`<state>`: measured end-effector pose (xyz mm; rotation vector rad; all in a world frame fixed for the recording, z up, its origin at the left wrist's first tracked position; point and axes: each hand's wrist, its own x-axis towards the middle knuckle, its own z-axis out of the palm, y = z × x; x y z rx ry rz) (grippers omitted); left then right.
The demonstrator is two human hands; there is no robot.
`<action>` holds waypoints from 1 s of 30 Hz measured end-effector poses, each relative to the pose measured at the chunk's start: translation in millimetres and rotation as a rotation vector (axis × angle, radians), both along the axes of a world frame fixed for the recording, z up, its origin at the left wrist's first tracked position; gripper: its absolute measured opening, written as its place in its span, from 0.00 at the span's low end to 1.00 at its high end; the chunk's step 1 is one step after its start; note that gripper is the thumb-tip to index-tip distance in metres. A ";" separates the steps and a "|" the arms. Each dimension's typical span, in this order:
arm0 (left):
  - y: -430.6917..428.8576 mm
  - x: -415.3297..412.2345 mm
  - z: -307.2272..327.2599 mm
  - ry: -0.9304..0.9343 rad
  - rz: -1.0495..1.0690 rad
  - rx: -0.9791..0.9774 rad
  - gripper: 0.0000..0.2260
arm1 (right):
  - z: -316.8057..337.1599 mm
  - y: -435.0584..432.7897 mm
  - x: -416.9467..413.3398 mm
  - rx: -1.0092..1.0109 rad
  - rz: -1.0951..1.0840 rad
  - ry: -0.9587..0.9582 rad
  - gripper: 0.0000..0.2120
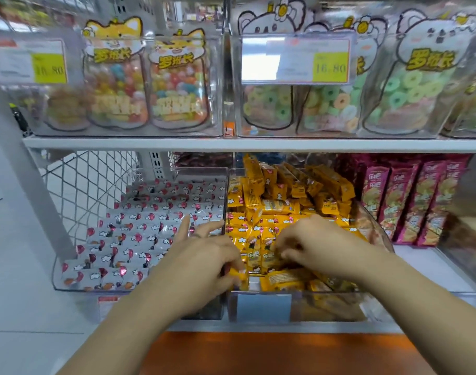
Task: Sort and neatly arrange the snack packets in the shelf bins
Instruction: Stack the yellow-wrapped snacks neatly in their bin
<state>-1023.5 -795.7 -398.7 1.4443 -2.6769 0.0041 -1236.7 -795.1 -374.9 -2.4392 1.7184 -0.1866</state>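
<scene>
A clear bin (pixel 261 307) on the lower shelf holds several yellow snack packets (pixel 274 207), piled loosely at the back and lined up at the front. My left hand (pixel 204 255) pinches one yellow packet (pixel 238 276) at the bin's front left, its index and middle fingers stretched over the divider. My right hand (pixel 315 244) lies curled over the front row of yellow packets, fingertips pinching among them. The clear bin (pixel 77 286) to the left holds several white packets (pixel 139 228) with red balloon prints in neat rows.
Tall pink snack boxes (pixel 410 201) stand right of the yellow bin. The upper shelf (pixel 177 144) carries clear bins of candy bags (pixel 177 85) with price tags (pixel 296 59). A wire mesh panel (pixel 88 185) closes the left side. An orange surface (pixel 272 353) lies below.
</scene>
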 end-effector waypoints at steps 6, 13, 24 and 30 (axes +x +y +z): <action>6.3 -1.9 -2.1 -0.021 -0.019 -0.036 0.08 | -29.9 -8.0 6.6 0.096 0.045 0.348 0.10; 0.3 8.2 -9.5 0.212 -0.134 -0.120 0.07 | -20.9 -5.9 -0.1 0.037 0.061 0.150 0.10; 1.5 -9.1 -0.8 0.512 -0.129 -0.190 0.19 | 4.2 18.9 -37.7 0.235 0.091 -0.975 0.16; 11.5 -32.7 4.4 0.523 -0.120 -0.045 0.26 | 4.1 29.5 -34.9 0.355 0.169 -1.292 0.11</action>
